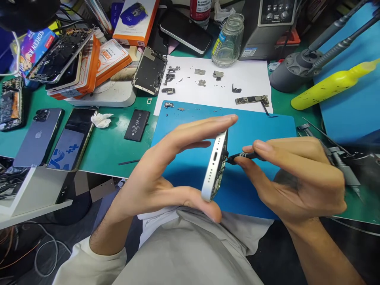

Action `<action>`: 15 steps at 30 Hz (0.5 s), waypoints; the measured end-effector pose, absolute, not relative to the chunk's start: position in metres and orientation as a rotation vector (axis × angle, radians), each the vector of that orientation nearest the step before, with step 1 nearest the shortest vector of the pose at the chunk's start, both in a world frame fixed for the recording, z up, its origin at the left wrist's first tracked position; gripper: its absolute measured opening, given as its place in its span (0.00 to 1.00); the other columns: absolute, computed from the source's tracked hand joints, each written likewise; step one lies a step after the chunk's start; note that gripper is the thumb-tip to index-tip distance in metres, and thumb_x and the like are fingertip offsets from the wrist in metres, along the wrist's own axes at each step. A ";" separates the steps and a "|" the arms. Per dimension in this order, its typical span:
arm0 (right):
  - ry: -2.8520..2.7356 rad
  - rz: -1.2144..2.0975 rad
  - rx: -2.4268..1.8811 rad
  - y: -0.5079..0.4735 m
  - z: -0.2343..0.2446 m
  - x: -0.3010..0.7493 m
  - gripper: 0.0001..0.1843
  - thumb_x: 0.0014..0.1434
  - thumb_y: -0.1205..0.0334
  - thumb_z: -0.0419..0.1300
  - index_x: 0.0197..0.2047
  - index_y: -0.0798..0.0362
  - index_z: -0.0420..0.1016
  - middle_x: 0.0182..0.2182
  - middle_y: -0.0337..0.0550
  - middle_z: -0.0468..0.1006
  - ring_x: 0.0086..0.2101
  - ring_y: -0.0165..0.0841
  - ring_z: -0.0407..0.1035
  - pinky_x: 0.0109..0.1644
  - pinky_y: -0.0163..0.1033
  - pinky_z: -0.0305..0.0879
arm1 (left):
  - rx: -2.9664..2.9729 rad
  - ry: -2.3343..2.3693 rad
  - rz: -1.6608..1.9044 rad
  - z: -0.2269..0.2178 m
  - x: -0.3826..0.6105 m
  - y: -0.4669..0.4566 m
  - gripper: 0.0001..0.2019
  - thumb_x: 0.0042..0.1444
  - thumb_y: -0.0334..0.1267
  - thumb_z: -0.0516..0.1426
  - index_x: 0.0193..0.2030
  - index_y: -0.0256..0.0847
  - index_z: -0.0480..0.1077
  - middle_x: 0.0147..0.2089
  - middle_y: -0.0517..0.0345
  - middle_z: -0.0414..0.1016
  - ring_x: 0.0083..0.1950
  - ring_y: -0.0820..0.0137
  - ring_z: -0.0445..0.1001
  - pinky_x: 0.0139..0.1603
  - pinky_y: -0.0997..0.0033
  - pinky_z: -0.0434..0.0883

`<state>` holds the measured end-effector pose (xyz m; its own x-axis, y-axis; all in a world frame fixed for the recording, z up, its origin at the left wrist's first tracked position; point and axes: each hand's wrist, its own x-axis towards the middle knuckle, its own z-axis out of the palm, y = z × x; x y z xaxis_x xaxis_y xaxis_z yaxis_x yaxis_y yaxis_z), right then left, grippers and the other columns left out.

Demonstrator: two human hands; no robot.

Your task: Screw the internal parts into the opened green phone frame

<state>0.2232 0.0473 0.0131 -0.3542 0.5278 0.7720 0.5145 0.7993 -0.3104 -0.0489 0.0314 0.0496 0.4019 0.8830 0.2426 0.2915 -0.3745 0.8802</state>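
Note:
My left hand (pixel 160 170) grips an opened phone frame (pixel 215 162) by its ends, thumb below and fingers above. The silver edge with charging port and speaker holes faces me, and the exposed inside is turned to the right. My right hand (pixel 297 174) pinches black tweezers (pixel 247 155) between thumb and forefinger. Their tip touches or nearly touches a small dark part at the frame's inner edge. Much of the tweezers is hidden by my fingers. Both hands are above a blue mat (pixel 184 126).
Behind the mat, white paper (pixel 190 95) bears small parts and a logic board (pixel 251 100). A battery (pixel 137 125), a detached screen (pixel 150 71) and phones (pixel 38 136) lie left. A glass jar (pixel 228 41) stands behind; a yellow bottle (pixel 332 85) and syringes (pixel 344 166) are right.

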 end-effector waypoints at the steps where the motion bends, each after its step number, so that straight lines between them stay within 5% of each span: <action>1: -2.025 0.017 -0.763 0.047 0.014 0.222 0.40 0.63 0.76 0.76 0.74 0.45 0.76 0.47 0.41 0.85 0.40 0.36 0.81 0.42 0.47 0.77 | 1.875 1.000 0.960 0.049 -0.049 0.031 0.46 0.61 0.67 0.72 0.83 0.75 0.61 0.85 0.73 0.66 0.87 0.40 0.59 0.72 0.39 0.84; 5: -2.062 0.077 -0.671 0.048 0.017 0.219 0.34 0.70 0.78 0.67 0.76 0.53 0.74 0.52 0.48 0.84 0.49 0.38 0.81 0.48 0.46 0.79 | 1.869 0.948 0.995 0.050 -0.048 0.032 0.43 0.64 0.66 0.70 0.82 0.79 0.60 0.85 0.79 0.65 0.87 0.44 0.61 0.72 0.42 0.84; 10: -2.033 0.070 -0.717 0.050 0.019 0.218 0.31 0.65 0.76 0.73 0.69 0.48 0.81 0.49 0.45 0.83 0.46 0.36 0.80 0.47 0.45 0.78 | 1.873 0.995 0.951 0.051 -0.047 0.031 0.44 0.63 0.68 0.69 0.83 0.78 0.59 0.84 0.76 0.66 0.87 0.42 0.62 0.71 0.41 0.85; 15: -1.996 0.030 -0.707 0.054 0.016 0.218 0.40 0.63 0.79 0.73 0.75 0.45 0.77 0.51 0.44 0.86 0.46 0.39 0.82 0.46 0.46 0.83 | 1.891 0.953 0.955 0.053 -0.047 0.033 0.43 0.65 0.67 0.69 0.84 0.76 0.59 0.85 0.74 0.65 0.86 0.44 0.64 0.72 0.43 0.85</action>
